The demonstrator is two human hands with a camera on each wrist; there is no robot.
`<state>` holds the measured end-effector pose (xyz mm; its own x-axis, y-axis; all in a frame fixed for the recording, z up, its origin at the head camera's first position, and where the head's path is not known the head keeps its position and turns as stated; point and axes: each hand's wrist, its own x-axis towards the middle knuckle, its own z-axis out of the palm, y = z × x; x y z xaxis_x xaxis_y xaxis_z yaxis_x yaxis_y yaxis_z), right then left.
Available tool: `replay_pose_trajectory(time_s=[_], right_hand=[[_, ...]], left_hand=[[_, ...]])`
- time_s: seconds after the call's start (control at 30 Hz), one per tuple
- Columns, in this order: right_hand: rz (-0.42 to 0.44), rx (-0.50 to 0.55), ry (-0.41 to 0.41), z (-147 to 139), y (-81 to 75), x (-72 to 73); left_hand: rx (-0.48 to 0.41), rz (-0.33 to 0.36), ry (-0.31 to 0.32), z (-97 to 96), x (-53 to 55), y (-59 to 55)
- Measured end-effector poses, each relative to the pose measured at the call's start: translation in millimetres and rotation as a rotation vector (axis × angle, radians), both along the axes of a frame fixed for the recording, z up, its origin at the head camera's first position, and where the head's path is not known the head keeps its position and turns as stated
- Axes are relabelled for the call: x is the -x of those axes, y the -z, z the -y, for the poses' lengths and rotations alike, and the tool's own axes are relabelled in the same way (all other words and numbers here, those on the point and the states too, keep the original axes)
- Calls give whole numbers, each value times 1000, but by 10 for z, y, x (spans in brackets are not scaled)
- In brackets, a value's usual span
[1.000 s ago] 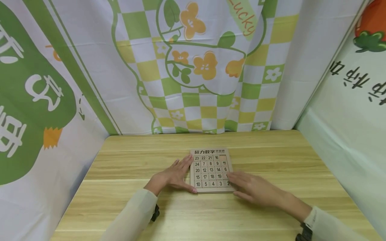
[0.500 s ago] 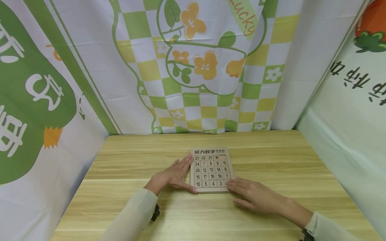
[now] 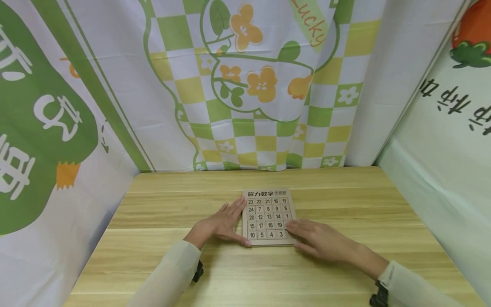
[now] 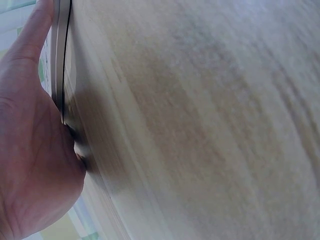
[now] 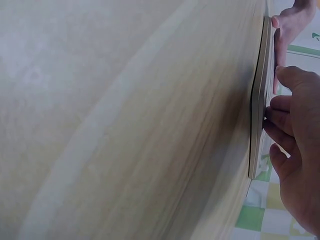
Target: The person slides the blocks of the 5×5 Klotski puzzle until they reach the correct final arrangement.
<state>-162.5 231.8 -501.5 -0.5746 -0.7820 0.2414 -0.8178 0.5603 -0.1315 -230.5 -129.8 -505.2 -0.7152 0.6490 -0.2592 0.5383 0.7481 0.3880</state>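
Observation:
A wooden number sliding puzzle [image 3: 268,243] lies flat on the table, its square tiles printed with black numerals. My left hand [image 3: 220,222] spreads along its left side, fingertips at the upper left edge and thumb at the lower left corner. Extended fingertips of my right hand [image 3: 326,241] touch the lower right column, just below the tile marked 1 [image 3: 287,216], covering part of that column. In the right wrist view, those fingers meet the top of the puzzle's thin edge [image 5: 256,115]. The left wrist view has the left thumb [image 4: 31,37] lying along the board.
Light wood-grain table [image 3: 172,192] surrounds the puzzle. A patterned curtain [image 3: 253,140] hangs behind its far edge, with printed cloth on the left [image 3: 119,157] and right [image 3: 433,170]. Dark bands [image 3: 379,294] circle both wrists near the sleeves.
The right hand first moved down to the bottom right tile, then back up. The right column slid up one place, with 11 now filling the top right gap. The left hand stayed put.

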Motion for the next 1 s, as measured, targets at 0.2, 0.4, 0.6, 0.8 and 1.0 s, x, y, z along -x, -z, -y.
replay_pose_trajectory(time_s=[0.2,0.4,0.6,0.8,1.0], right_hand=[[10,-11,7,-8,17,-8],[24,-9,7,-15,27,-5],[5,-3,-5,-13,25,3],[-4,2,-14,21,-7,-2],[10,13,-44,131,-39,-28]], left_hand=[[-14,-12,-2,15,32,93],[-45,-1,-2,19,53,138],[-54,-24,-14,28,110,304],[-68,-10,-15,14,102,246],[-49,-27,-4,25,121,282]])
